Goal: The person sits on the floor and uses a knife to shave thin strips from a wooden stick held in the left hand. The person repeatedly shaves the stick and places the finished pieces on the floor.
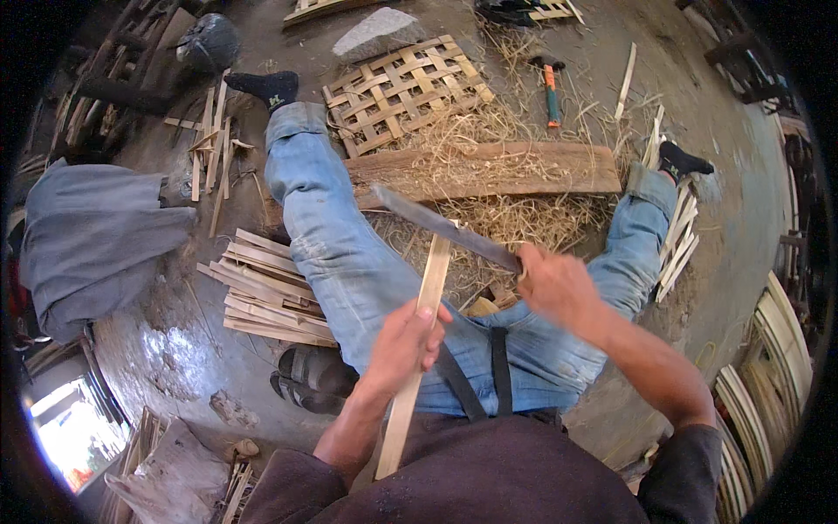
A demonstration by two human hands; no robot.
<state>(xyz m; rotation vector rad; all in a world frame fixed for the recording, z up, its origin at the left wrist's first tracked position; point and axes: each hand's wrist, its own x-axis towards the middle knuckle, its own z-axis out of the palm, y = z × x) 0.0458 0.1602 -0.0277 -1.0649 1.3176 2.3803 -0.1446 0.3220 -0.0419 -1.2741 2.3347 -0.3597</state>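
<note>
My left hand (408,342) is closed around a flat, pale bamboo strip (434,279), which slants from my belly up between my thighs. In my right hand (559,284), slightly blurred, is the handle end of a long-bladed knife (436,224). Its grey blade points up and to the left and crosses the upper end of the strip. Whether the edge touches or bites into the wood I cannot tell. Beyond the blade, a thick wooden plank (497,170) lies across the floor between my outstretched legs.
Curly shavings (524,223) cover the plank and floor. Farther off lie a woven bamboo panel (406,92), a stone (375,33) and an orange-handled hammer (551,94). A stack of strips (271,288) and sandals (314,380) are at left, beside grey cloth (96,244); bent strips (751,410) stand right.
</note>
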